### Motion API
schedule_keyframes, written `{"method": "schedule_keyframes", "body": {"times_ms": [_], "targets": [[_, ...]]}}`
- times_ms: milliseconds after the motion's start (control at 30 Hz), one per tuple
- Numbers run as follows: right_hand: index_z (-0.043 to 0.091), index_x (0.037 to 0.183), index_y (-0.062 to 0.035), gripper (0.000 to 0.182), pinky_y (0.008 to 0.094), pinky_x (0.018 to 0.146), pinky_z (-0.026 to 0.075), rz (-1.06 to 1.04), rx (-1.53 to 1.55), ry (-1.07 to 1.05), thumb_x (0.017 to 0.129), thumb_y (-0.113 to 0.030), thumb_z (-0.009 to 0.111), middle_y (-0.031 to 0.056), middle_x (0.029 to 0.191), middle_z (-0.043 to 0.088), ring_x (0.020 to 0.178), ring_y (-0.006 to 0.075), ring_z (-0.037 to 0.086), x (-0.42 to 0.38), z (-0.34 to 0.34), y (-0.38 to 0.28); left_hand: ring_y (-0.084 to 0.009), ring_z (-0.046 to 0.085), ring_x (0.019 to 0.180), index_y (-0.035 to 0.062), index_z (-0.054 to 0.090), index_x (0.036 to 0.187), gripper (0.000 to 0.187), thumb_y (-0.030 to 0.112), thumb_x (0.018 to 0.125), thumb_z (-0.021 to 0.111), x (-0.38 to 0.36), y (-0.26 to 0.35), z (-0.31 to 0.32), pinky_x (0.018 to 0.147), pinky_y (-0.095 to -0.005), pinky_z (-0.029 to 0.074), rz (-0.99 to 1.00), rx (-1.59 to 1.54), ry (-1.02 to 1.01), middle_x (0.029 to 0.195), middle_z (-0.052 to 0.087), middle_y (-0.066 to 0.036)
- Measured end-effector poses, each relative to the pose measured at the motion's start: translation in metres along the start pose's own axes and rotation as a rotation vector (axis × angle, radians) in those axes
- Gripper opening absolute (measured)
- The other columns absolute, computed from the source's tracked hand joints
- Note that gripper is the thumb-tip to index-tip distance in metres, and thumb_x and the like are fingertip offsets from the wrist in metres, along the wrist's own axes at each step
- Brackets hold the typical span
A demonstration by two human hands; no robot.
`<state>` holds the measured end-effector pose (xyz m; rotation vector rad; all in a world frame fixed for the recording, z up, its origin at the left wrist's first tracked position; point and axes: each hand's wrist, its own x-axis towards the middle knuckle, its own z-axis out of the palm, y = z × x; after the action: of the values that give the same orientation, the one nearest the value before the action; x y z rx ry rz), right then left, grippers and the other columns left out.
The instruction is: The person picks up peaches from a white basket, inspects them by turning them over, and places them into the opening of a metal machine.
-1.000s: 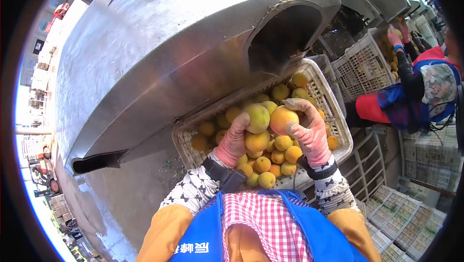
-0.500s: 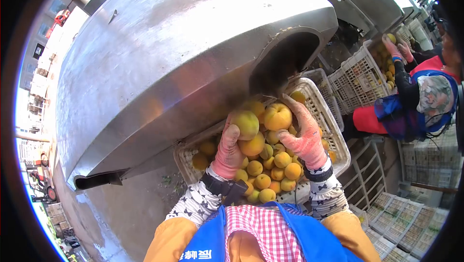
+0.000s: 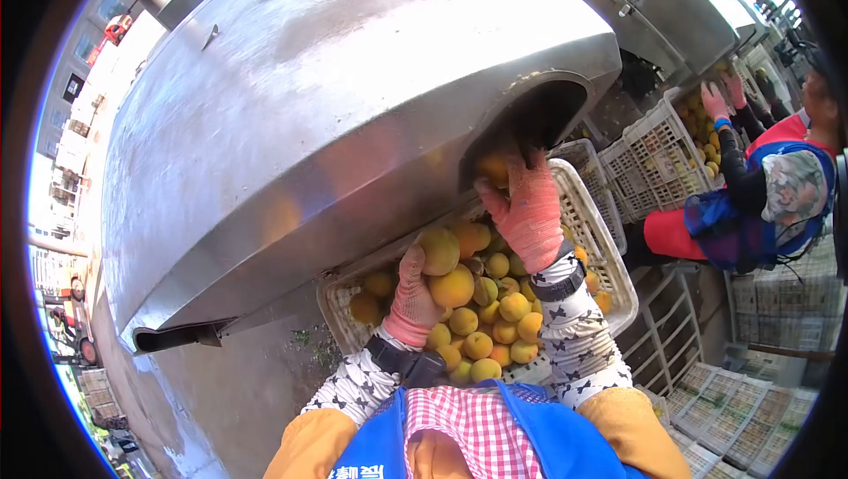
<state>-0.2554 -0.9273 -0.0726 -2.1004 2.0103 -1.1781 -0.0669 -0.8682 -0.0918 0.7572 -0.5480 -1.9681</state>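
Note:
My left hand [image 3: 412, 302], in a pink glove, is closed on a yellow peach [image 3: 438, 251] above the crate. Below that fruit lies another peach, close to my fingertips. My right hand [image 3: 532, 212], gloved in pink too, grips a peach [image 3: 495, 169] at the dark opening [image 3: 539, 117] of the metal machine. Its fingertips are partly in shadow. Under both hands, a white plastic crate [image 3: 624, 289] holds many yellow peaches of mixed sizes; my hands hide part of the pile.
The large metal housing [image 3: 353, 81] overhangs the crate's far side. At right, a co-worker [image 3: 751, 187] in pink gloves handles fruit by a tilted white crate [image 3: 654, 161]. Stacked crates [image 3: 742, 408] stand at lower right, beside a metal rack [image 3: 667, 329].
My right hand has lifted a peach from above the pile up to the machine's opening. My left hand has shifted slightly left and down with its peach. The co-worker's hands have also moved.

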Motion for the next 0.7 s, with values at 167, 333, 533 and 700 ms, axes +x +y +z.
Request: {"method": "schedule_keyframes", "body": {"times_ms": [167,333,533,700], "targets": [[0.048,0.14,-0.0017,0.062,0.046,0.09,0.052,0.183,0.056,0.079,0.086,-0.024,0.07,0.0283,0.126,0.053,0.109,0.0465,0.057,0.009,0.023,-0.003,-0.0342,0.063,0.11,0.0068,0.052,0.132,0.084,0.074,0.084,0.059,0.0,-0.003,-0.017,0.092,-0.0486,0.056,-0.098,-0.213,-0.007,0.126,0.06,-0.017],[0.06,0.131,-0.0032,0.057,0.0409,0.087,0.053,-0.056,0.209,0.038,0.081,-0.027,0.077,0.0186,0.113,0.062,0.102,0.031,0.063,0.011,-0.007,0.005,-0.0356,0.064,0.109,0.0079,0.052,0.135,0.085,0.075,0.083,0.058,0.008,0.009,-0.018,0.092,-0.0519,0.056,-0.161,-0.445,-0.314,0.125,0.061,-0.018],[0.049,0.142,0.0022,0.071,0.035,0.1,0.048,0.643,1.263,-0.43,0.081,-0.021,0.077,0.0142,0.134,0.057,0.121,0.0208,0.055,-0.051,-0.045,-0.03,-0.0283,0.057,0.123,0.0069,0.055,0.133,0.08,0.07,0.085,0.06,0.004,0.012,-0.006,0.107,-0.0458,0.047,-0.03,-0.078,-0.254,0.129,0.061,-0.011],[0.043,0.145,0.0034,0.074,0.0357,0.107,0.043,0.225,0.694,-0.322,0.082,-0.018,0.077,0.0126,0.134,0.056,0.122,0.0208,0.055,-0.053,-0.054,-0.023,-0.0266,0.057,0.122,0.0038,0.054,0.134,0.081,0.068,0.085,0.062,0.003,0.012,0.004,0.106,-0.0435,0.047,0.023,-0.071,-0.196,0.132,0.06,-0.01]]}}
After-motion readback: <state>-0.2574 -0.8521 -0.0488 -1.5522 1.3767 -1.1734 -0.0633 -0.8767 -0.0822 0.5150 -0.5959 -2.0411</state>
